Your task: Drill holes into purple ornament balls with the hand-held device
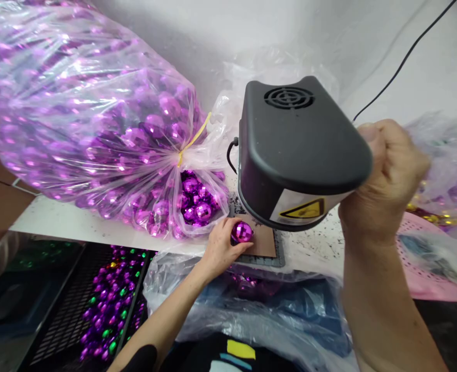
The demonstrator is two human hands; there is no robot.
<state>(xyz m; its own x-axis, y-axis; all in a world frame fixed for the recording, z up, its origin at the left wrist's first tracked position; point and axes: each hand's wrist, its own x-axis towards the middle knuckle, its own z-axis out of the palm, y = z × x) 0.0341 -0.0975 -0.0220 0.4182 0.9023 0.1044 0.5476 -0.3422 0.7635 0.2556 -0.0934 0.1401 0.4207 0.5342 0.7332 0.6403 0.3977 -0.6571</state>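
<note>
My left hand is closed round a shiny purple faceted ball, thumb in front and fingers behind. It keeps the ball over a brown board on a grey base, beneath a black machine housing. This housing has a round vent on top and a yellow warning label on its near side. My right hand makes a fist against the housing's right side; whatever it grips is hidden. Left of the base, more purple balls show through the opening of a clear bag.
A large tied plastic bag full of purple balls leans over the table at left. Below it, a black crate holds purple and green balls. At right is a pink perforated basket. A black cable crosses the upper right.
</note>
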